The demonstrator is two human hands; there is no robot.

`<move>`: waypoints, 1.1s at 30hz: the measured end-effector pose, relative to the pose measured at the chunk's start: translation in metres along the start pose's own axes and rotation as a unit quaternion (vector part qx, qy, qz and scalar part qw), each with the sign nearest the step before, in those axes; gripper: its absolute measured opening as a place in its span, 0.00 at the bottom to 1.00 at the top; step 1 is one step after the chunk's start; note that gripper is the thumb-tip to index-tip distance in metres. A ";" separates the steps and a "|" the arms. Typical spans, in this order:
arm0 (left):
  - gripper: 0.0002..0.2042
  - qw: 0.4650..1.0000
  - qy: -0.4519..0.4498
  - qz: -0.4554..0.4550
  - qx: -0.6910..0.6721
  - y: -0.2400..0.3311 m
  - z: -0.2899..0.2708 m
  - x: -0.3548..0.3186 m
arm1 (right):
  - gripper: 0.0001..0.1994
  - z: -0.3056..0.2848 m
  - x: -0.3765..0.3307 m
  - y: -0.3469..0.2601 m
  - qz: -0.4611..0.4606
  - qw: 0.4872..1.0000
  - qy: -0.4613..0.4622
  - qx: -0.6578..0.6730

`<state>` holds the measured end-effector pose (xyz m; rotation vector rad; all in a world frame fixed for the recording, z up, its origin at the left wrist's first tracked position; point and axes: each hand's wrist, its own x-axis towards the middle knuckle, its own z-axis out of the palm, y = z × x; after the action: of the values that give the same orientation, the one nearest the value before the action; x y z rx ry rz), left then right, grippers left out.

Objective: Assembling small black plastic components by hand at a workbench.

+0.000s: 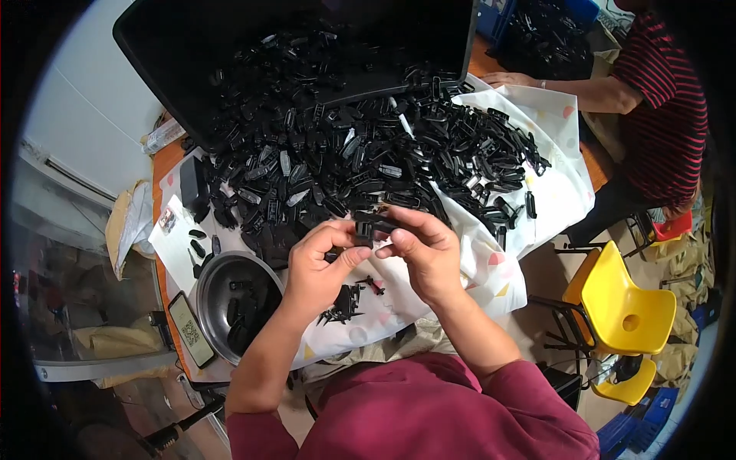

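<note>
Left hand (314, 268): curled, thumb and fingertips pinching one end of a small black plastic clip part (373, 227), held up just above the cloth.
Right hand (425, 249): closed around the other end of the same part, fingers folded over it, thumb pressing toward the left thumb.
Held part: between both hands, at the near edge of the heap, partly hidden by the fingers; exact shape hard to tell.
Heap: a large pile of black plastic parts (368, 146) spread over a white cloth (491, 268) with pastel spots, spilling out of a tilted black tray (153, 38) at the far side.
Loose bits: a few small black pieces (349, 299) on the cloth just below the hands.
Bowl: a steel bowl (230, 307) to the left, near the left forearm, with some black parts inside.
Phone: a smartphone (189, 330) lying just beside the bowl's left rim.
Worktop: orange worktop (159, 172) showing at the cloth's left edge.
Nearby: another person in a striped shirt (663, 100) at the far right, a hand resting on the cloth; a yellow chair (625, 303) well apart.
Risk, slip: likely loss of the small part into the heap if the pinch loosens, both grips being only at the ends.
Risk, pinch: possible nipped thumb, the two thumbs nearly touching at the part.
Risk, spill: possible slide of the pile off the cloth's near edge if a forearm drags the fabric.
</note>
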<state>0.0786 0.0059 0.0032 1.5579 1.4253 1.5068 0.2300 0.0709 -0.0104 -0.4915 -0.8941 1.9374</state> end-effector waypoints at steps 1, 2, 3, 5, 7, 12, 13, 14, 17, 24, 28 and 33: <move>0.08 1.000 0.001 -0.001 0.000 0.004 0.002 0.000 | 0.13 0.001 -0.002 -0.003 0.001 1.000 0.000 -0.001; 0.08 0.999 0.012 -0.026 -0.027 0.011 0.005 0.000 | 0.12 0.003 -0.004 -0.007 -0.036 0.999 -0.002 -0.027; 0.09 0.997 0.023 -0.050 -0.055 0.015 0.006 -0.001 | 0.12 0.004 -0.006 -0.011 -0.073 0.996 -0.004 -0.054; 0.12 0.997 0.028 -0.059 -0.038 0.013 0.005 -0.002 | 0.12 0.001 -0.005 -0.012 -0.147 0.962 -0.044 -0.226; 0.15 0.999 0.015 -0.039 0.003 0.013 0.004 -0.003 | 0.12 -0.003 -0.005 -0.018 -0.238 0.878 -0.082 -0.408; 0.14 0.999 0.019 -0.044 0.012 0.016 0.004 -0.004 | 0.15 -0.003 -0.005 -0.029 -0.333 0.787 -0.105 -0.508; 0.14 0.999 0.019 -0.043 0.012 0.016 0.005 -0.004 | 0.17 -0.002 -0.005 -0.030 -0.350 0.769 -0.109 -0.524; 0.14 0.998 0.025 -0.052 -0.008 0.017 0.007 -0.004 | 0.18 -0.001 -0.005 -0.032 -0.367 0.750 -0.113 -0.539; 0.13 0.998 0.024 -0.058 -0.012 0.021 0.007 -0.005 | 0.20 0.001 -0.006 -0.034 -0.373 0.741 -0.107 -0.548; 0.13 0.995 0.007 -0.005 0.098 0.020 0.007 -0.006 | 0.19 -0.007 -0.010 -0.028 -0.350 0.707 -0.155 -0.594; 0.14 0.978 0.065 -0.153 -0.126 0.019 0.030 -0.012 | 0.19 -0.002 -0.017 -0.011 -0.393 0.706 -0.069 -0.585; 0.15 0.906 0.080 -0.305 -0.282 0.006 0.030 -0.024 | 0.14 -0.009 -0.025 0.005 -0.191 0.847 -0.013 -0.496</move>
<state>0.1124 -0.0092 -0.0064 0.5767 1.2373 1.4750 0.2456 0.0518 -0.0205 -0.7893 -1.8470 0.9981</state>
